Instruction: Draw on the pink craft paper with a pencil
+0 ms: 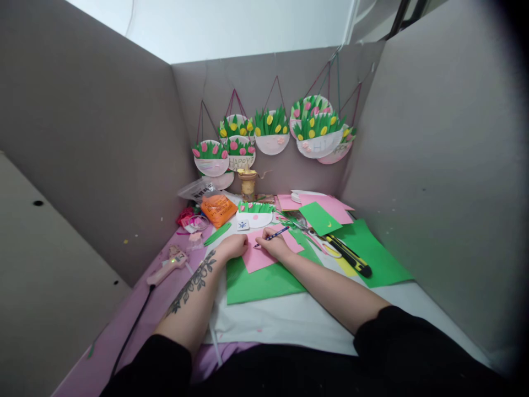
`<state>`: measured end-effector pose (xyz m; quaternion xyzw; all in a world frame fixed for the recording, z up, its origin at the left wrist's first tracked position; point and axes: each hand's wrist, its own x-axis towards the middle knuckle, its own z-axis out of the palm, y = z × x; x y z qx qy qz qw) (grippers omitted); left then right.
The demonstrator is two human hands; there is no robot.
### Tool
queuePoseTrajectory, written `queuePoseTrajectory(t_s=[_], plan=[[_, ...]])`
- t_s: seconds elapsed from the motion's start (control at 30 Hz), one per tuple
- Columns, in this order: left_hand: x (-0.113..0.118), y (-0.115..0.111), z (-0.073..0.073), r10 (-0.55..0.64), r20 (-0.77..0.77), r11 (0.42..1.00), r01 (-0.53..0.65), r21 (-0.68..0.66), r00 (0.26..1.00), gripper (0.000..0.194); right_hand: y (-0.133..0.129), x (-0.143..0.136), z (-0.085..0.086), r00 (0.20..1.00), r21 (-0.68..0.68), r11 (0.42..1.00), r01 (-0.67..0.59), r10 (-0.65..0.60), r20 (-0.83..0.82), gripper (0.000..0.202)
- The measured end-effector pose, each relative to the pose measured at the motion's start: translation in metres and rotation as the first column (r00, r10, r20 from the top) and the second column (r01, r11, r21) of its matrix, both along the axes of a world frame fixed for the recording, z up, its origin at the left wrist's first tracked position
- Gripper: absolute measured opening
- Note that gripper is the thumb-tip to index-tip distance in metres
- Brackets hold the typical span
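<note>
A sheet of pink paper (260,259) lies tilted on a larger green sheet (268,286). My right hand (273,244) grips a dark blue pencil (278,233), its tip down at the pink sheet. With fingers curled, my left hand (235,246) rests on that sheet's left edge; its fingertips are hidden. Just beyond the hands sits a white half-plate (256,219) with green paper grass and pink flowers. A small white tile with a blue character (243,225) lies in front of it.
A pink glue gun (167,270) with a black cord lies left, near an orange bag (219,209). On the right are scissors (326,247), a yellow-black utility knife (351,256) and green paper (376,256). Several plate baskets (271,144) hang behind, between grey partitions.
</note>
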<state>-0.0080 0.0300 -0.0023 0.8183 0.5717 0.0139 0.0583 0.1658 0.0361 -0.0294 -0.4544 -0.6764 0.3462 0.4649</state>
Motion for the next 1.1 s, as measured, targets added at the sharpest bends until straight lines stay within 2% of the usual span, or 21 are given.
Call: queuePoseTrajectory(t_s=[0.3, 0.5, 0.73, 1.1], plan=[[0.0005, -0.0014, 0.0018, 0.007, 0.000, 1.000, -0.007, -0.011, 1.000, 0.022, -0.0035, -0.0001, 0.0038, 1.000, -0.015, 1.000, -0.024, 0.024, -0.013, 0.024], [0.0016, -0.0025, 0.0033, 0.023, 0.007, 0.999, -0.023, -0.024, 1.000, 0.022, 0.0007, 0.0012, -0.0008, 0.999, 0.003, 0.999, 0.037, -0.037, -0.001, 0.021], [0.0022, -0.0019, 0.0028, 0.031, -0.010, 0.999, -0.031, -0.027, 0.999, 0.023, -0.0006, 0.0007, 0.0005, 1.000, 0.006, 1.000, 0.003, -0.003, 0.006, 0.024], [0.0014, -0.0005, 0.0011, 0.015, -0.002, 1.000, -0.015, -0.012, 1.000, 0.022, 0.0015, 0.0014, -0.0016, 1.000, 0.009, 1.000, 0.029, -0.029, 0.011, 0.021]])
